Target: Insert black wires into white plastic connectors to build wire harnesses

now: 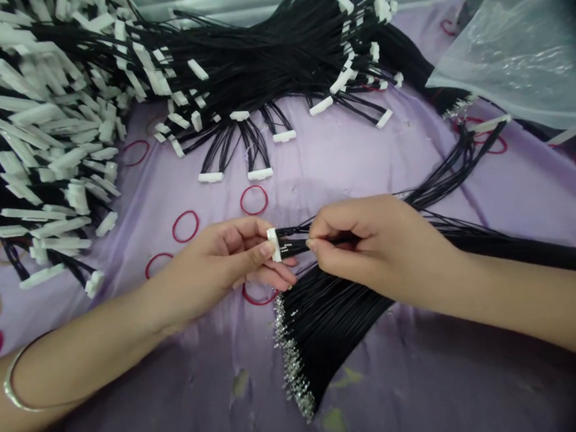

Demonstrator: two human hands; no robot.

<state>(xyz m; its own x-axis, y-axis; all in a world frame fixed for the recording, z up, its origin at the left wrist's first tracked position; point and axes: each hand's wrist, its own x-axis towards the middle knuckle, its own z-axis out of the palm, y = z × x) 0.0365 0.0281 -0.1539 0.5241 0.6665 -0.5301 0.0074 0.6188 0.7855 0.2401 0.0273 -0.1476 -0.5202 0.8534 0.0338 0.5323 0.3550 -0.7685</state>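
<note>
Between the thumb and fingers of my left hand (246, 254) is a white plastic connector housing (273, 245), held upright on its short edge. Black wires (293, 246) run from its right side towards my right hand (365, 239). My right thumb and forefinger pinch one or more of these wires close to the housing; how many is hidden. Under both hands a fanned bundle of loose black wires (338, 326) lies on the cloth, its bare metal crimp terminals (293, 363) facing left. Past my right hand, the wires reach another white connector (489, 124).
A large heap of white-ended harnesses (43, 130) fills the left. More black harnesses (264, 57) are piled at the back. A clear plastic bag (520, 48) lies back right. Red rubber bands (185, 226) are scattered over the purple cloth (208, 398).
</note>
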